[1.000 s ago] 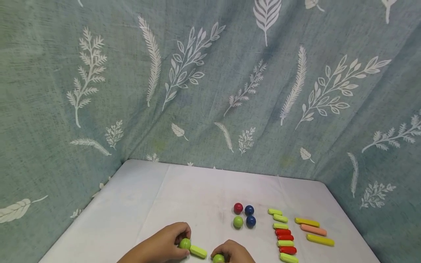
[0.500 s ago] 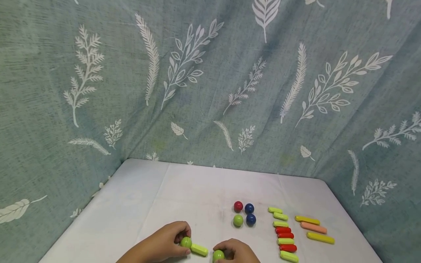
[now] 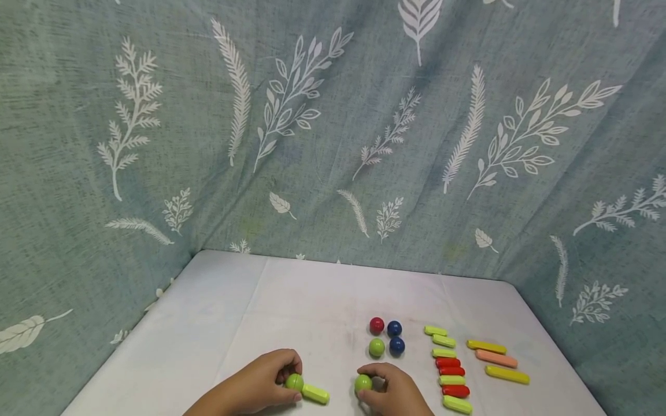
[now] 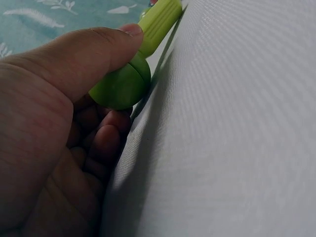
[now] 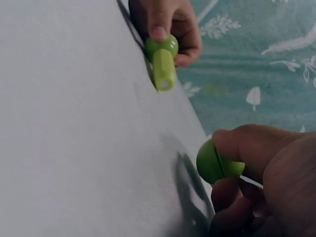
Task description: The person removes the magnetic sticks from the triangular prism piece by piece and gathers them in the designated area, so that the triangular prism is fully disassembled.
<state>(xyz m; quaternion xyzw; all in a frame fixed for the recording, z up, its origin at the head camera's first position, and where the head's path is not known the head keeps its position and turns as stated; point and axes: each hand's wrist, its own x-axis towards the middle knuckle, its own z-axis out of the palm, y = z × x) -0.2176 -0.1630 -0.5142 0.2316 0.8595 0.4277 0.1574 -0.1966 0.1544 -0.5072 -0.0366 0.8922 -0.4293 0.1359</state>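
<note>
My left hand [image 3: 262, 381] pinches a green ball [image 4: 121, 86] between thumb and fingers, low over the white table. Joined to that ball is a short lime-green rod [image 3: 315, 394], pointing toward the right hand. A small pale spot shows on the rod's free end in the right wrist view. My right hand [image 3: 396, 390] pinches a second green ball [image 5: 217, 162], which has a seam line around it. A gap separates this ball from the rod's end. The right hand's shadow falls on the cloth beneath it.
Beyond the right hand sit a red ball [image 3: 377, 325], a green ball [image 3: 377, 347] and two blue balls [image 3: 397, 346]. Farther right, several short lime and red rods [image 3: 455, 390] form a column, beside longer yellow and orange rods [image 3: 496, 359]. A patterned curtain [image 3: 322, 144] encloses the white table [image 3: 291, 300].
My right hand has moved away from the near table edge and to the right, carrying its green ball away from the rod. The left hand has stayed nearly still.
</note>
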